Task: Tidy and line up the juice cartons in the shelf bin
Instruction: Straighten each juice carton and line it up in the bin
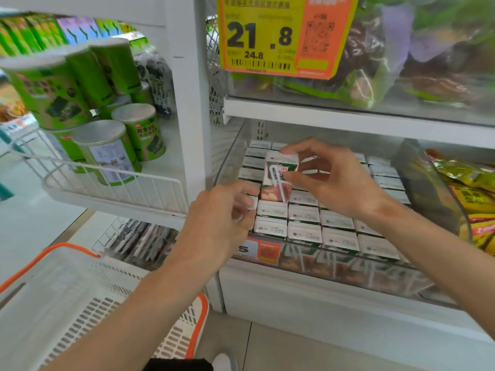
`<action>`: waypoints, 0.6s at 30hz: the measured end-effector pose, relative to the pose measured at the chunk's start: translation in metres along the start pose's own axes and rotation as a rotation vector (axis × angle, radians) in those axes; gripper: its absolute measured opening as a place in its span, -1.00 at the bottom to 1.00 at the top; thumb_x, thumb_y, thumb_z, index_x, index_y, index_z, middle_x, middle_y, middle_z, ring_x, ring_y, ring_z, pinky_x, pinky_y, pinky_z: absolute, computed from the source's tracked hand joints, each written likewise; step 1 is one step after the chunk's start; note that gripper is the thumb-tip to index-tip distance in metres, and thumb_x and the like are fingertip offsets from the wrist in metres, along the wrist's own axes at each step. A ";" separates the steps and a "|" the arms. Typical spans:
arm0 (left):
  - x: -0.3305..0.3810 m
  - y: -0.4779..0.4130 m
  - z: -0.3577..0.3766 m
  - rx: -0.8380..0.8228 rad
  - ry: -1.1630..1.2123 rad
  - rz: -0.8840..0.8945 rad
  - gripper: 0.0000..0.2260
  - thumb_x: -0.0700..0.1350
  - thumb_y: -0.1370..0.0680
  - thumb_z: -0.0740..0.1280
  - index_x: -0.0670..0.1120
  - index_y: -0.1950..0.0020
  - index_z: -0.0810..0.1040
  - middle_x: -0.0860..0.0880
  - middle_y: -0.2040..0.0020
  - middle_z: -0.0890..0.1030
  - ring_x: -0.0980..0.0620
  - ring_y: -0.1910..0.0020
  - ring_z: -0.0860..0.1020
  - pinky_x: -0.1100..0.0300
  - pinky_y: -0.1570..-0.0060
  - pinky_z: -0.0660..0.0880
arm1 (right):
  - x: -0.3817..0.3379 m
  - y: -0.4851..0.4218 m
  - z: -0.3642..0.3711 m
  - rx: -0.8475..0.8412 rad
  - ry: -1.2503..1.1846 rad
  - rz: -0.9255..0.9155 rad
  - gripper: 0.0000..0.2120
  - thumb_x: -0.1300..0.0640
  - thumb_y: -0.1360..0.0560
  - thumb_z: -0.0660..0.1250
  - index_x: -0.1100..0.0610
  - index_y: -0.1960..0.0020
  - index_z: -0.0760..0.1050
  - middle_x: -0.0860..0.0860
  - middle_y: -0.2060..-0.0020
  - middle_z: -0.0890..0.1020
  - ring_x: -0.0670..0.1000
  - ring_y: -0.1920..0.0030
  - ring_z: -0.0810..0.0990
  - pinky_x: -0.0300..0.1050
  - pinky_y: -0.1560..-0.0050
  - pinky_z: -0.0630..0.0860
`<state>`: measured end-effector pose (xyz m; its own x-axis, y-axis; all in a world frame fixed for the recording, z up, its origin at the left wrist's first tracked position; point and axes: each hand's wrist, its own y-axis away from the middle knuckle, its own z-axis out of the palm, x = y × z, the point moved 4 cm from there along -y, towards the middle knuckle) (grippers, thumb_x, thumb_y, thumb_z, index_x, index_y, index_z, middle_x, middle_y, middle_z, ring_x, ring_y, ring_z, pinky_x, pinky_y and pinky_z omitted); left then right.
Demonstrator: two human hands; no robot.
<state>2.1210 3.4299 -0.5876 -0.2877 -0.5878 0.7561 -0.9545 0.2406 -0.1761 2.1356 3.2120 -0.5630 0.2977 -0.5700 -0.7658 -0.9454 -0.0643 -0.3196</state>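
Holding one carton over the packed rows

The right hand (334, 180) is pinching a small red-and-green juice carton with a white straw (280, 178) above the white-topped cartons (304, 212) in the clear plastic shelf bin (230, 156). The left hand (222, 218) is curling onto the front-left cartons; I cannot tell its grip. So light a pinch is risking a slip and a crooked landing. A yellow-and-orange price tag (273, 36) is showing 21.8 and 24.8.

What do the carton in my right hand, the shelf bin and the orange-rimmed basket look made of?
The carton in the right hand: likely coated paperboard, printed, sharp folded edges, slight sheen. The shelf bin: clear rigid plastic, perhaps acrylic; the other cartons show through its glossy front wall. The basket: moulded matt white plastic, slotted walls, orange rim.
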 end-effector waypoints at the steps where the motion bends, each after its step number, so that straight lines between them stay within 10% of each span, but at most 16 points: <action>1: 0.000 0.000 0.000 -0.002 0.002 -0.004 -0.70 -0.21 -0.56 0.49 0.15 -0.18 0.67 0.20 0.09 0.65 0.20 0.06 0.66 0.05 -0.15 0.64 | 0.002 0.000 0.002 -0.021 0.009 -0.003 -0.70 0.12 -0.54 0.56 -0.19 -0.18 0.64 -0.13 -0.12 0.63 -0.18 -0.02 0.71 -0.37 -0.05 0.61; 11: 0.001 0.000 0.003 -0.004 -0.015 0.016 -0.73 -0.20 -0.55 0.49 0.16 -0.14 0.67 0.19 0.09 0.66 0.27 0.06 0.64 0.30 -0.10 0.60 | 0.023 0.010 0.024 -0.221 0.416 -0.146 -0.77 0.03 -0.63 0.43 0.00 -0.27 0.68 -0.07 -0.23 0.61 0.00 -0.31 0.49 -0.08 -0.39 0.42; 18: 0.002 -0.001 0.009 -0.034 -0.022 0.036 -0.73 -0.19 -0.54 0.52 0.18 -0.10 0.67 0.23 0.08 0.65 0.30 0.03 0.63 0.38 -0.10 0.54 | 0.026 0.012 -0.005 -0.214 0.427 -0.104 -0.85 -0.01 -0.59 0.48 -0.07 -0.15 0.71 -0.16 -0.02 0.67 -0.18 -0.02 0.55 -0.13 -0.15 0.53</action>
<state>2.1206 3.4213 -0.5913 -0.3240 -0.5950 0.7355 -0.9403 0.2879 -0.1813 2.1313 3.1922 -0.5838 0.3533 -0.8339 -0.4241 -0.9329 -0.2804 -0.2258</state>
